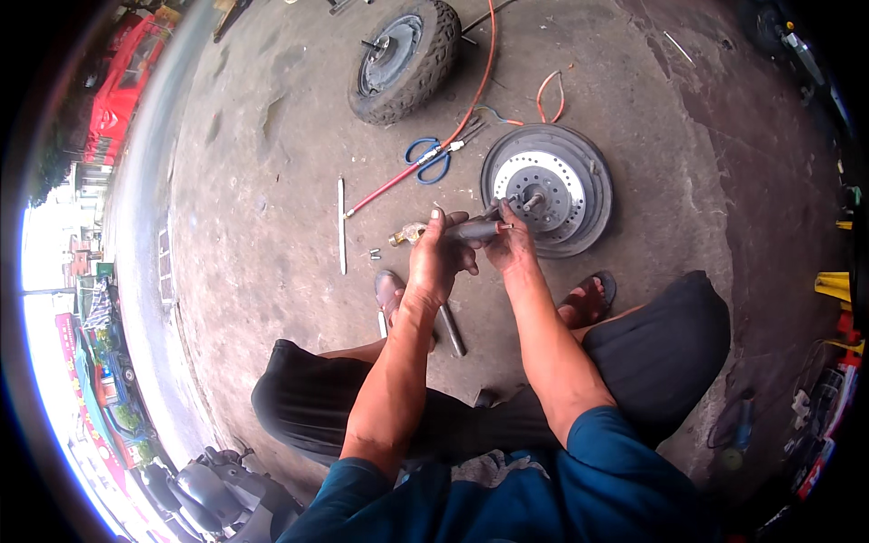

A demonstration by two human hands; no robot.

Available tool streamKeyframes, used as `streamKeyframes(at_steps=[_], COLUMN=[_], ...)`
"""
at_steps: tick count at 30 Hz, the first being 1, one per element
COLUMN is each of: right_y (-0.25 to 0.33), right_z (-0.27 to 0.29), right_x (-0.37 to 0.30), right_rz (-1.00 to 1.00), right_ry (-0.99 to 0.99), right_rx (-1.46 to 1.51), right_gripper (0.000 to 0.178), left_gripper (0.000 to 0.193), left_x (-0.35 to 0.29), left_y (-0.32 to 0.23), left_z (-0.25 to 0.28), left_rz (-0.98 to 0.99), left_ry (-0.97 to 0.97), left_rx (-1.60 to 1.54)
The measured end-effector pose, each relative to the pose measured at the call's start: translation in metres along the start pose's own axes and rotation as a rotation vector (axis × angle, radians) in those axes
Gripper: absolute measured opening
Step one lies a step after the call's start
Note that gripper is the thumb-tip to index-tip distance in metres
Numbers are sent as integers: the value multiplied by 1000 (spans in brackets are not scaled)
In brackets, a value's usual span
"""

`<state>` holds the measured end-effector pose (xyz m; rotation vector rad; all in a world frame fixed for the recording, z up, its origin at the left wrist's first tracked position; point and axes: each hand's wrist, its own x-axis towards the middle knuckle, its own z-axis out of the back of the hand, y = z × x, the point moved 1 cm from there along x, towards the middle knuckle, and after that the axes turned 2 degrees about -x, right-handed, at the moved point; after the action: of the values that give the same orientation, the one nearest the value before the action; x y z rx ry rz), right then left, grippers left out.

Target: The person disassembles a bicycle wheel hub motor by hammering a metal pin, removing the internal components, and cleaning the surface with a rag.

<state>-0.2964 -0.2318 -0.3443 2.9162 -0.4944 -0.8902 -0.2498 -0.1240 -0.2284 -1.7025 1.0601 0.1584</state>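
In front of me, my left hand (434, 262) is closed round a hammer-like tool (472, 232) with a dark grey grip, an orange end and a brass-coloured head pointing left. My right hand (513, 242) is closed at the grip's orange end. A small dark piece shows at its fingertips, too unclear to name. Just beyond the right hand a bare wheel rim (593, 217) lies flat on the ground. A silver drilled brake disc (568, 172) is on it, and a short axle (535, 201) stands up at its centre.
Beyond lies a wheel with a knobbly tyre (425, 86). An orange-red air hose (380, 194) runs past blue-handled scissors (439, 170). A thin metal bar (342, 226), small metal pieces (375, 254) and a dark rod (453, 330) lie nearer. A parked scooter (217, 493) stands lower left.
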Motion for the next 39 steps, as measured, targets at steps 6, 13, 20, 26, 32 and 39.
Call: streamKeyframes(at_steps=[6,13,20,26,32,39], right_y=[7,18,24,19,18,19], right_z=[-7,-12,-7,9,45,22], right_x=[-1,-8,-14,-1,23,15], right_rz=[-85,-120,-66,-31,-94,-131], right_ry=[-96,-231,115,48,197,142], right_rx=[-23,-178,-105,2,223,216], right_gripper=[22,34,37,31,29,30], left_gripper=[49,37,22,19,16,19], left_x=[-9,11,53,44,57,68], left_y=[64,66,78,69,74,63], left_z=[27,-24,-30,-42,-33,-31], left_rz=[-46,-495,-806,-791,-948,-854], left_ry=[58,-137,-277,-386,-443,-311], left_rx=[-270,407,791,757,806,700])
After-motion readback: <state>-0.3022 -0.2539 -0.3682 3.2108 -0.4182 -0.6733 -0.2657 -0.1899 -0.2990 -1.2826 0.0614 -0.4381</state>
